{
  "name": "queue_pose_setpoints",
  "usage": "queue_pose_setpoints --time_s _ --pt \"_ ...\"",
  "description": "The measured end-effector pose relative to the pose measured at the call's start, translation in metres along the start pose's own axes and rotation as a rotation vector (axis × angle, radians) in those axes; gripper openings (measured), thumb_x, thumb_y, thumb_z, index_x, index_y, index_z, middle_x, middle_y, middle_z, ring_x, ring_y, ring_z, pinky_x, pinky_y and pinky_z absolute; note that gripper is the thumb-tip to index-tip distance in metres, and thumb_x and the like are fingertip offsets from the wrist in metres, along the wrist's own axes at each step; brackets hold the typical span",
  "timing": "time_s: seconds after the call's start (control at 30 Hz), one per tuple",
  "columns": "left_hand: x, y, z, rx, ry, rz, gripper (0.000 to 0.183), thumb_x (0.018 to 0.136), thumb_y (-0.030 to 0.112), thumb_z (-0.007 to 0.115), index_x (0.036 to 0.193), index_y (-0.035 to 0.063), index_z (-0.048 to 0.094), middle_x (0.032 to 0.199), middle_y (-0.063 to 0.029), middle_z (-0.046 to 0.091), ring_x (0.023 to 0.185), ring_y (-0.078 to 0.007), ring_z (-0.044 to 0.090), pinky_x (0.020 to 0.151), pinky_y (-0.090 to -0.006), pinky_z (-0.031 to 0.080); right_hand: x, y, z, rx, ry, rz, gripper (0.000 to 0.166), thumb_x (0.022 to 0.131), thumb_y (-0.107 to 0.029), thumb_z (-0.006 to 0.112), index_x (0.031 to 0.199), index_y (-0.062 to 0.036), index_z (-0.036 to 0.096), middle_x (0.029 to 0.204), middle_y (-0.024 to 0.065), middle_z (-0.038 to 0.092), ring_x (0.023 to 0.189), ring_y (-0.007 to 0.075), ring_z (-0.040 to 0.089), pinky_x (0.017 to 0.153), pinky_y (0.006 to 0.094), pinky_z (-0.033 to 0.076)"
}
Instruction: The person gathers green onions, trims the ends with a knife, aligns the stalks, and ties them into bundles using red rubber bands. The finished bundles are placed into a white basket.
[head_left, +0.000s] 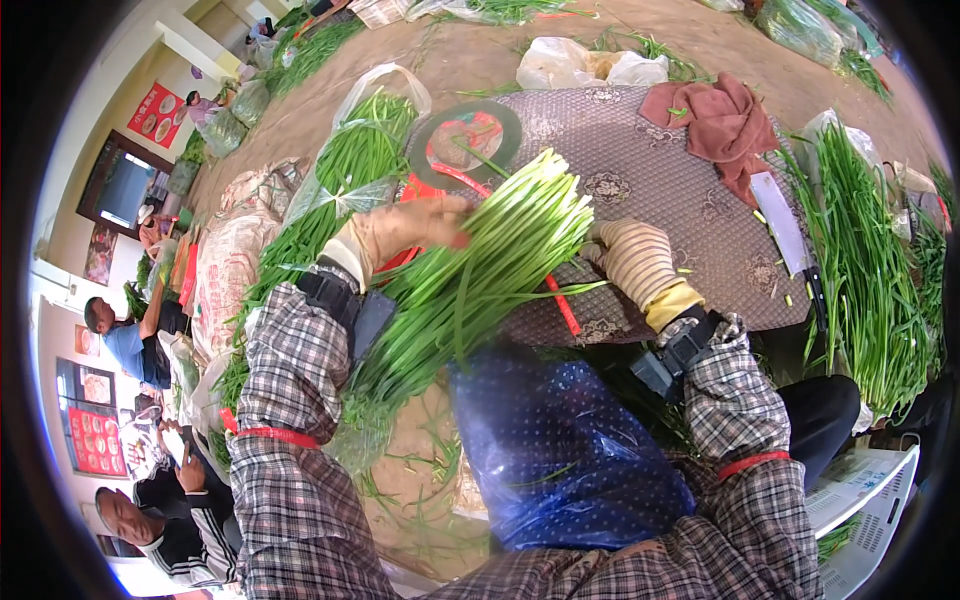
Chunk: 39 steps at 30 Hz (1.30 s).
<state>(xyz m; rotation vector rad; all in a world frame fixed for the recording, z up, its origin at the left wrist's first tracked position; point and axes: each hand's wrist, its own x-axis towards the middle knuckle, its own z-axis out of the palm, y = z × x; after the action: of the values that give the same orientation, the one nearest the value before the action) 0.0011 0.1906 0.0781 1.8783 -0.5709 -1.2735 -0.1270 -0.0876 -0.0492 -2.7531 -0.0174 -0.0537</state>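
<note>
A large bunch of green stalks with pale cut ends, likely garlic chives (480, 247), lies across the near edge of a padded patterned table cover (600, 150). My left hand (409, 229), in a dirty pale glove, is at the bunch's left side, its fingers blurred and apart. At the bunch's right side, near the pale ends, is my right hand (634, 255) in a striped glove; its fingertips are partly hidden, so its grip is unclear. A red strip (562, 304) shows beneath the stalks. A round tape roll (465, 142) lies beyond the left hand.
A knife (787, 232) lies at the table's right, near a brown cloth (712, 124). Bundled greens (862, 262) stand at right, bagged greens (367, 142) at left. Blue plastic (562, 457) covers the lap. A white crate (862, 495) is lower right. Several people are at left.
</note>
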Motion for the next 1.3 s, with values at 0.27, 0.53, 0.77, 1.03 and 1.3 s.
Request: queue_pose_setpoints --time_s 0.27,0.53,0.77,1.03,1.3 --pt "0.058 -0.005 0.091 0.859 0.577 -0.187 0.142 0.057 0.070 0.087 0.153 -0.0096 0.019 0.147 -0.0320 0.043 0.137 -0.0409 0.046 0.115 -0.0412 0.037 0.002 -0.002 0.002 0.059 -0.023 0.113 0.036 0.085 -0.041 0.071 0.103 -0.0093 0.071 0.091 0.0163 0.073 0.088 0.0348 0.070 0.077 0.0463 0.054" --pt "0.062 -0.025 0.080 0.771 0.597 -0.132 0.133 0.061 0.060 0.088 0.151 -0.0103 0.020 0.147 -0.0331 0.042 0.135 -0.0440 0.047 0.112 -0.0438 0.040 -0.046 -0.019 -0.034 0.148 0.030 -0.029 0.029 0.082 -0.031 0.074 0.104 -0.0124 0.070 0.086 0.0149 0.070 0.086 0.0340 0.068 0.076 0.0459 0.053" --pt "0.052 -0.018 0.090 0.784 0.584 -0.059 0.146 0.052 0.065 0.090 0.153 -0.0093 0.015 0.151 -0.0326 0.036 0.140 -0.0427 0.039 0.116 -0.0445 0.036 -0.001 -0.021 0.004 -0.072 -0.008 0.008 0.022 0.086 -0.029 0.070 0.095 -0.0085 0.072 0.084 0.0160 0.068 0.083 0.0378 0.067 0.074 0.0483 0.053" --pt "0.058 -0.030 0.105 0.883 0.684 -0.079 0.122 0.058 0.041 0.093 0.148 -0.0035 0.024 0.138 -0.0270 0.048 0.128 -0.0419 0.050 0.107 -0.0455 0.043 -0.053 -0.020 -0.024 0.161 -0.010 -0.187 0.039 0.082 -0.025 0.074 0.119 -0.0157 0.064 0.098 0.0135 0.069 0.092 0.0357 0.066 0.078 0.0471 0.053" --pt "0.054 -0.038 0.105 0.861 0.787 0.129 0.099 0.064 0.031 0.089 0.141 -0.0054 0.037 0.124 -0.0262 0.058 0.114 -0.0424 0.060 0.098 -0.0458 0.049 -0.071 -0.048 0.006 -0.088 -0.019 -0.406 0.022 0.088 -0.026 0.064 0.107 -0.0152 0.071 0.101 0.0071 0.067 0.095 0.0279 0.064 0.080 0.0430 0.053"
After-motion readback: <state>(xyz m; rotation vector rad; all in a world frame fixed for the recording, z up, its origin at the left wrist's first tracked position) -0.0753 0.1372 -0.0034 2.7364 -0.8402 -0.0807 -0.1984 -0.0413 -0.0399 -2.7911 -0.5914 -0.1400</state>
